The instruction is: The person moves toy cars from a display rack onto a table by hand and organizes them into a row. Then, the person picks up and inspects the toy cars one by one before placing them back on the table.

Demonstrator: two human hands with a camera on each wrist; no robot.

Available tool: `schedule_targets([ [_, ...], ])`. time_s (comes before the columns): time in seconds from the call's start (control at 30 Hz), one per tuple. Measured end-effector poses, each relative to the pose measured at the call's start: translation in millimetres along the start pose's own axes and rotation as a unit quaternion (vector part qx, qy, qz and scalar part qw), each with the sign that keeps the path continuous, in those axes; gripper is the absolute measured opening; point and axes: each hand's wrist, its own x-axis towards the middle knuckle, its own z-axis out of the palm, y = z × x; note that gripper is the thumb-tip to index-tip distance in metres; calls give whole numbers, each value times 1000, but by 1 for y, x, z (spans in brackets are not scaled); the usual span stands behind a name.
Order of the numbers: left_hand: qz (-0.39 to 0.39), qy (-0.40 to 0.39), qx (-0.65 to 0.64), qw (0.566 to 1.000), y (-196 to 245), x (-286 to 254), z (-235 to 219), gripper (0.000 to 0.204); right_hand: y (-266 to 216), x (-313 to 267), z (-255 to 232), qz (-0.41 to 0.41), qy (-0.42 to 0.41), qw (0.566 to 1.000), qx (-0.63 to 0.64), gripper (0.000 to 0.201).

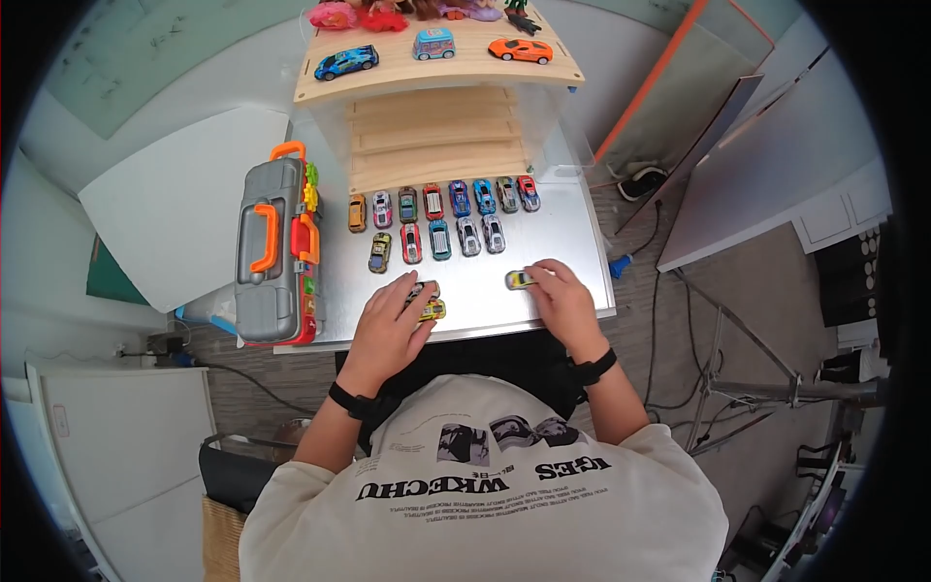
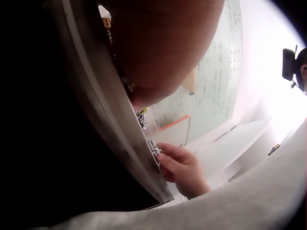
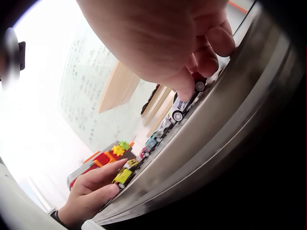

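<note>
My right hand (image 1: 564, 306) pinches a small toy car (image 1: 521, 279), yellow-green and white from above, at the table's right side. In the right wrist view, this car (image 3: 179, 109) shows a white side with lettering, its wheels close to the tabletop. Near the front edge, my left hand (image 1: 386, 325) holds a yellow toy car (image 1: 433, 309) between thumb and fingers. A black-and-white toy car (image 1: 424, 289) lies right behind it, partly hidden under the fingers. Beyond both hands, toy cars stand in two rows, including a silver car (image 1: 469, 236) and an orange-yellow car (image 1: 358, 213).
A grey toolbox-like case (image 1: 264, 291) with orange handles stands at the table's left. Behind the rows rises a wooden shelf (image 1: 436, 78) carrying a blue car (image 1: 346, 63), a small bus (image 1: 433, 44) and an orange car (image 1: 521, 50). The metal tabletop (image 1: 485, 315) ends close to my body.
</note>
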Motion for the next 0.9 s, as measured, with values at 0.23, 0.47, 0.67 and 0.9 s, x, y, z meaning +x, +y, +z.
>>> schedule_targets([
  [0.23,19,-30,-9,999,5,10,5,59,17,-8,-19,41,15,999,-18,23],
  [0.47,12,-28,4,1000,-2,1,2,59,11,-1,-10,19,5,999,-27,23],
  [0.67,-1,-10,-1,1000,-6,-4,3,60,4,1,-3,-7,5,1000,-9,22],
  [0.9,11,-21,-31,999,-4,4,-10,61,-12,5,7,-24,-19,999,15,24],
])
